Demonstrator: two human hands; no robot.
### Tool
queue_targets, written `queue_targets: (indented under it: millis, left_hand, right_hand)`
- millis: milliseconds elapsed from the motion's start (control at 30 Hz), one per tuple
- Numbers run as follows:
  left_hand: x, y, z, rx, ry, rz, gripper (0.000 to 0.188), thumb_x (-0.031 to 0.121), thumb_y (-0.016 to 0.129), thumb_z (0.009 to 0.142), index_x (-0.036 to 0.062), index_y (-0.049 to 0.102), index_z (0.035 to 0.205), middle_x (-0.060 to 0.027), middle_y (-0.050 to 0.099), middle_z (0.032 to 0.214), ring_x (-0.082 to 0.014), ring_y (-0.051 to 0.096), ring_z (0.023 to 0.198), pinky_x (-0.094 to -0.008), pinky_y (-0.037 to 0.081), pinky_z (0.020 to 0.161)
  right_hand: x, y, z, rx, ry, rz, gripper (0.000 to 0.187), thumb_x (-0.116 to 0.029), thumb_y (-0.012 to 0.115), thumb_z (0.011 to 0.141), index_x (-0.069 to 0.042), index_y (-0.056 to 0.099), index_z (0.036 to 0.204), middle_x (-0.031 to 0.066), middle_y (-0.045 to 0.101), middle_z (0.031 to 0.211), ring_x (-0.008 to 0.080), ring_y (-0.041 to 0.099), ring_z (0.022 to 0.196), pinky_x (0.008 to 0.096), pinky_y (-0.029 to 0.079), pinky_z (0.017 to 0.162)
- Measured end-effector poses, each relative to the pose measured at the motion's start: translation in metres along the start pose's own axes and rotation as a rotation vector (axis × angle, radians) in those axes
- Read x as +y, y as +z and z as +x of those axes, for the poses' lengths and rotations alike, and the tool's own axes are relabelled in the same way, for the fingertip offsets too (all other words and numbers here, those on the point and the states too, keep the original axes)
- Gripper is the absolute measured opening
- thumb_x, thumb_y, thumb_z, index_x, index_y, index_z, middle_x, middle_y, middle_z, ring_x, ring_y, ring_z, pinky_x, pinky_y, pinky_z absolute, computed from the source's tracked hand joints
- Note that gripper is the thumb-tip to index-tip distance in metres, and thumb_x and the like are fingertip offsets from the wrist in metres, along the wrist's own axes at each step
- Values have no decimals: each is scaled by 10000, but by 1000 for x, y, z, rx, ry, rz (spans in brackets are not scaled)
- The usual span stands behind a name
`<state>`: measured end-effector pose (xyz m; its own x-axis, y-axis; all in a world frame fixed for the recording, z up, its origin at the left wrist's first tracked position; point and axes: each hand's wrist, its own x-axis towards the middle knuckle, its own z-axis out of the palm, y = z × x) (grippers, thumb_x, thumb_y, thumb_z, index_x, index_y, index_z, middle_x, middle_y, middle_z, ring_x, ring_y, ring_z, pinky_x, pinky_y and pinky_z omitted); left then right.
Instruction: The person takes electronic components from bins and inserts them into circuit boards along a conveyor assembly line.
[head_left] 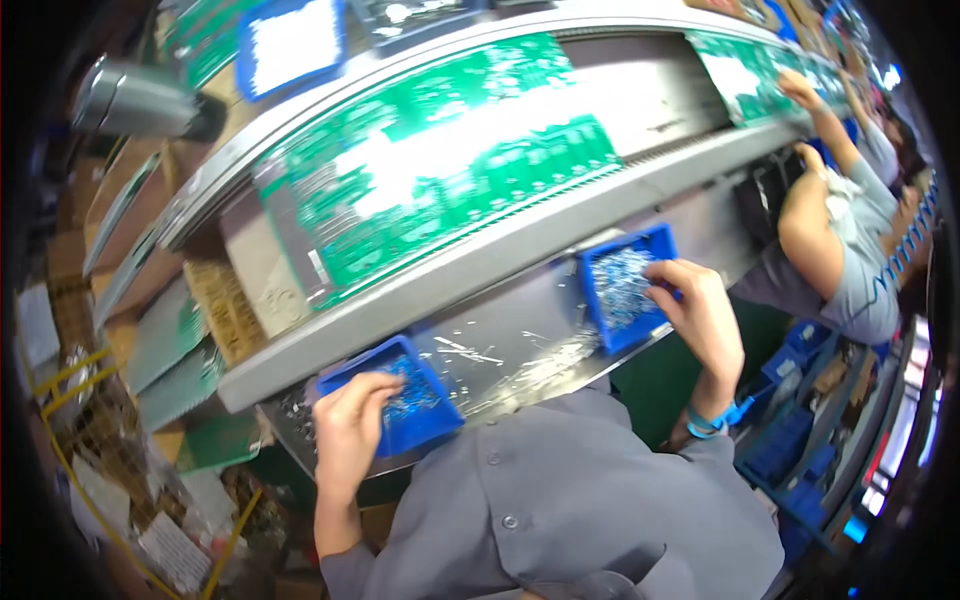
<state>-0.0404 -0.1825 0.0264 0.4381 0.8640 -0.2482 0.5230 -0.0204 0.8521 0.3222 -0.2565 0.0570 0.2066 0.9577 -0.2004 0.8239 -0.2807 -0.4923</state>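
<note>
Presently holding left hand (pixel 348 418) at left blue bin (pixel 420 430) and right hand (pixel 707 318) at right blue bin (pixel 660 243) along the counter's (pixel 535 310) near edge, with left fingers (pixel 375 383) bent, cannot tell whether pinching, right fingers (pixel 672 272) slightly apart over small parts (pixel 622 285)

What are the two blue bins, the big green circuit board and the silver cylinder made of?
The left bin and right bin look like plastic, slightly glossy: evenly blue with smooth walls. The circuit board is probably resin laminate with a glossy green coating, since it glares white. The silver cylinder looks like polished metal from its bright streaks, but metallic-coated plastic is possible.
</note>
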Motion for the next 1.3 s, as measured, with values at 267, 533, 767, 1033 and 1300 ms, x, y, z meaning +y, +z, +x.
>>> queue_targets:
  millis: [267,533,767,1033,1300]
  left_hand:
    - [6,9,2,102,-176,-373,154,-124,524,795,-63,642,871,-121,651,785,-149,621,663,-232,503,629]
    - [5,-13,19,77,81,-153,161,-119,520,784,-39,651,831,-71,563,835,-106,502,699,-210,395,614]
    - [15,-16,57,218,-82,-253,103,-83,578,787,-26,650,835,-47,612,795,-102,569,714,-214,449,649]
    - [17,-11,103,226,157,38,20,-32,631,770,-28,614,780,-56,600,796,-105,574,689,-228,453,618]
    - [16,-4,120,245,159,16,77,-33,640,769,-21,663,842,-85,644,804,-129,610,695,-260,482,608]
  right_hand:
    - [12,9,-9,164,-26,2,161,-38,668,746,-12,628,899,133,619,768,287,615,713,349,480,647]
    - [8,23,2,126,-229,-180,215,-83,696,709,-68,650,918,62,581,873,259,559,806,359,459,694]
    - [15,36,11,84,-350,-227,240,-74,689,641,-60,677,880,40,568,852,235,499,820,348,394,728]
    - [15,31,6,163,-320,-22,168,-3,684,675,-24,629,832,70,588,879,256,541,853,358,404,777]
    - [15,31,2,259,-281,102,151,16,703,660,-21,642,793,71,618,817,242,569,784,340,418,720]
